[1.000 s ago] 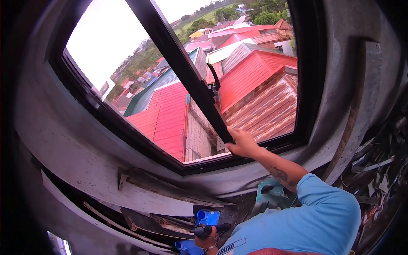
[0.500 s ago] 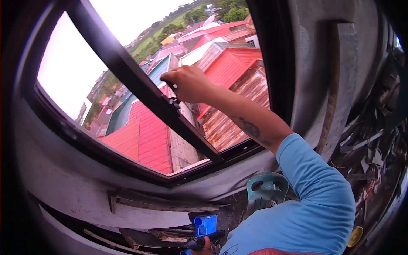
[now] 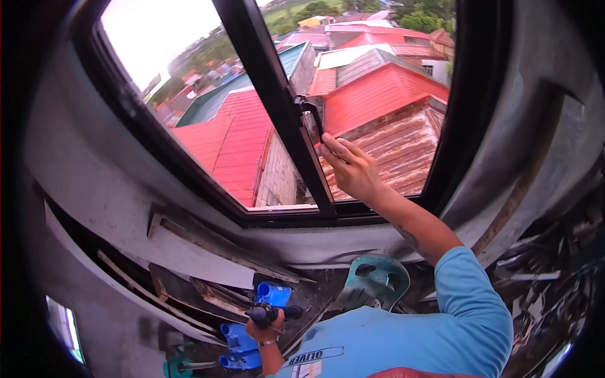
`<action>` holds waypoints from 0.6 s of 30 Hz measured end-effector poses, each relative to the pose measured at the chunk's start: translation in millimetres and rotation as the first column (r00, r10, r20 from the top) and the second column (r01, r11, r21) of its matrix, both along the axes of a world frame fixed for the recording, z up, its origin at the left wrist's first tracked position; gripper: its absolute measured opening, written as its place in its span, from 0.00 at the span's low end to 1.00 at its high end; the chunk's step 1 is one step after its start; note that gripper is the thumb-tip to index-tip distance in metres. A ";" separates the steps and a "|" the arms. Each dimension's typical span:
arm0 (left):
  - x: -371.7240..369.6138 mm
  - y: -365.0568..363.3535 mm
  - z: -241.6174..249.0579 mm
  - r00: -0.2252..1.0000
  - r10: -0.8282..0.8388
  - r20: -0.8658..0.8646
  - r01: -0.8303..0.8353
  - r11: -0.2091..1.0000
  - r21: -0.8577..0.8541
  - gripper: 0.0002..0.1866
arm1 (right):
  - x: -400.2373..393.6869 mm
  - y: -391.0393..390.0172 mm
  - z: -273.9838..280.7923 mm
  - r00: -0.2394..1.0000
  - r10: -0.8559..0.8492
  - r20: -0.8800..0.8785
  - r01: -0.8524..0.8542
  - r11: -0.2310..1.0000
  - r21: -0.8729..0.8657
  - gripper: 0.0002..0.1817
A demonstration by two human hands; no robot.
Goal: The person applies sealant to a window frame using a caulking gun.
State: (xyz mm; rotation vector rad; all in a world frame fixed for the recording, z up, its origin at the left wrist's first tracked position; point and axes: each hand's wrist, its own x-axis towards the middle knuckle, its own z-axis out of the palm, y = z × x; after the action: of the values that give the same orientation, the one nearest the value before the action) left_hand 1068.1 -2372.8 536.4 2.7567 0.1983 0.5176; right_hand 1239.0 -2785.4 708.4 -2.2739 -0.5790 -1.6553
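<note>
My right hand (image 3: 353, 167) is raised at the window, its thumb and fingertips pinched at the lower end of a black curved handle (image 3: 312, 113). That handle is mounted on the dark middle bar (image 3: 265, 75) of the window frame and now points downward. Low down, my left hand (image 3: 268, 331) is wrapped round a black tool (image 3: 274, 313), which looks like a power drill, held near my waist.
Blue plastic pieces (image 3: 238, 343) lie below and beside the tool. A green plastic chair (image 3: 375, 283) stands under the window. Wooden boards (image 3: 208, 246) lean along the wall at left. Scrap material (image 3: 535, 277) is piled at right. Roofs show outside.
My right hand has moved down with the handle, which has turned from upward to downward. The view has shifted, and my left hand with the black tool shows more fully.
</note>
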 end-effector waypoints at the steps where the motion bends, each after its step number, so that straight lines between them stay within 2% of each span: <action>1: 0.0 -3.5 3.9 0.999 -0.025 -0.024 0.025 0.999 -0.028 0.25 | 0.1 0.3 -1.6 0.997 -0.076 -0.006 0.076 0.997 -0.020 0.20; 2: 0.0 -6.5 5.9 0.999 -0.035 -0.025 0.034 0.999 -0.029 0.25 | -3.5 0.0 -3.2 0.987 -0.159 -0.018 0.158 0.987 -0.039 0.21; 3: -0.4 -7.1 6.8 0.998 -0.048 -0.028 0.048 0.999 -0.025 0.25 | -7.0 1.6 -4.0 0.988 -0.154 -0.029 0.153 0.987 -0.043 0.21; 5: -0.8 -8.6 6.5 0.997 -0.077 -0.017 0.077 0.997 -0.006 0.26 | -11.0 8.5 1.0 0.958 -0.235 -0.166 0.237 0.972 -0.008 0.24; 7: -1.0 -10.6 4.9 0.992 -0.125 0.000 0.124 0.991 -0.051 0.27 | -12.4 9.9 0.8 0.951 -0.230 -0.205 0.232 0.973 -0.016 0.26; 9: -0.6 -6.0 -5.7 0.987 -0.163 0.012 0.163 0.987 -0.002 0.27 | -12.0 12.9 2.8 0.887 -0.248 -0.389 0.261 0.965 -0.021 0.26; 11: 2.9 -14.4 -1.3 0.969 -0.237 0.073 0.235 0.971 0.036 0.27 | -6.2 21.2 5.8 0.857 -0.284 -0.429 0.304 0.952 -0.024 0.27; 13: 3.7 -23.8 5.5 0.964 -0.260 0.051 0.258 0.965 0.048 0.27 | -4.7 29.6 8.6 0.790 -0.306 -0.531 0.337 0.941 -0.042 0.27; 15: 6.9 -31.1 9.7 0.954 -0.295 0.061 0.292 0.955 0.043 0.27 | -12.4 32.5 11.8 0.754 -0.294 -0.588 0.343 0.939 -0.030 0.28; 16: 8.4 -39.5 15.4 0.926 -0.346 0.151 0.351 0.937 -0.001 0.27 | -18.1 32.0 15.5 0.750 -0.227 -0.622 0.301 0.954 0.015 0.29; 18: 9.9 -50.0 24.9 0.920 -0.360 0.157 0.361 0.932 0.022 0.27 | -33.2 27.7 19.4 0.784 -0.055 -0.618 0.181 0.973 0.142 0.31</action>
State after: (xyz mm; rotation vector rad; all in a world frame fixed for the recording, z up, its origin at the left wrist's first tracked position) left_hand 1078.0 -2422.8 561.4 2.6379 -0.3407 0.6261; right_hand 1205.8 -2757.7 727.8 -2.5316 -0.1081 -0.8563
